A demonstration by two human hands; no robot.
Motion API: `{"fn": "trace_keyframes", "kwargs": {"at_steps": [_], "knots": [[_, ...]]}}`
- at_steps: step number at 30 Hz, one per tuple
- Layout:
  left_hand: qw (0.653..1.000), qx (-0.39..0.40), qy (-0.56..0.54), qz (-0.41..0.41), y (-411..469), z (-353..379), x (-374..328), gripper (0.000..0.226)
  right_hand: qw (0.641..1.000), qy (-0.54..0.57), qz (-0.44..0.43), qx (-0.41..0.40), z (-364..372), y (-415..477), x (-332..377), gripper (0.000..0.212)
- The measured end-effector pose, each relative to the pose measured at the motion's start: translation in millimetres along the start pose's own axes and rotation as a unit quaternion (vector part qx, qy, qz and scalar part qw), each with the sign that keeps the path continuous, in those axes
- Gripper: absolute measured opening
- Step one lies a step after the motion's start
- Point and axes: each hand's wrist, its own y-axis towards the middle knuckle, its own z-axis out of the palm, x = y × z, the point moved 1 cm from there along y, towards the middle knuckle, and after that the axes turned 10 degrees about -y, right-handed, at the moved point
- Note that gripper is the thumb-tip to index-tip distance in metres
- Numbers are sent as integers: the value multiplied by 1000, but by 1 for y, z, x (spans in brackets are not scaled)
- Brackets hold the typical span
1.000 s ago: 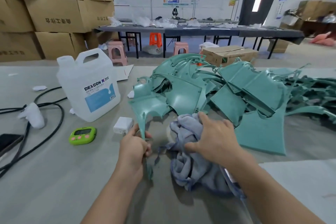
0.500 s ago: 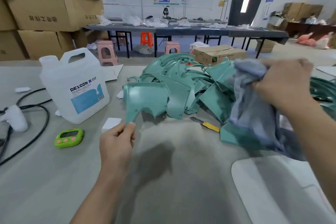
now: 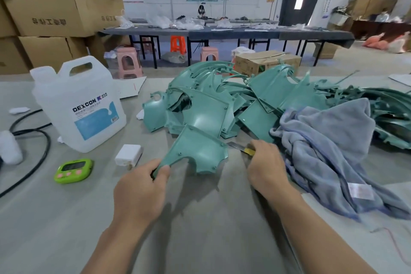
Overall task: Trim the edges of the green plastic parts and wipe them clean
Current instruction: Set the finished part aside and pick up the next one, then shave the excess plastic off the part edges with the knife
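Left hand [image 3: 140, 191]: thumb and fingers pinch the narrow lower leg of a flat, matte green plastic part [image 3: 198, 147] with a scalloped edge and small screw bosses, which fans up and away from the fingertips. Right hand [image 3: 265, 167]: fingers curl down over the yellow handle of a utility knife [image 3: 241, 148] on the grey table [image 3: 200, 229], its metal blade jutting left of the fingertips, just beside the part. Beyond both hands lies the pile of green parts [image 3: 211, 104]; right of the right-hand fingers a soft, rumpled grey-blue cloth [image 3: 329, 140] drapes over it.
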Motion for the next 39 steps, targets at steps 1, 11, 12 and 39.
{"fn": "trace_keyframes", "kwargs": {"at_steps": [1,11,12,39], "knots": [[1000,-3,-10,-15,3,-1,1,29,998,-67,-2,7,4,2,-5,30],[997,-30,-74,-20,12,-11,5,22,991,-53,31,-118,7,10,-14,19],[996,-38,-84,-7,10,-13,4,18,987,-33,41,-150,5,8,-15,20],[975,-75,100,184,-12,-7,-17,41,952,168,-252,-34,-16,-56,34,25]]}}
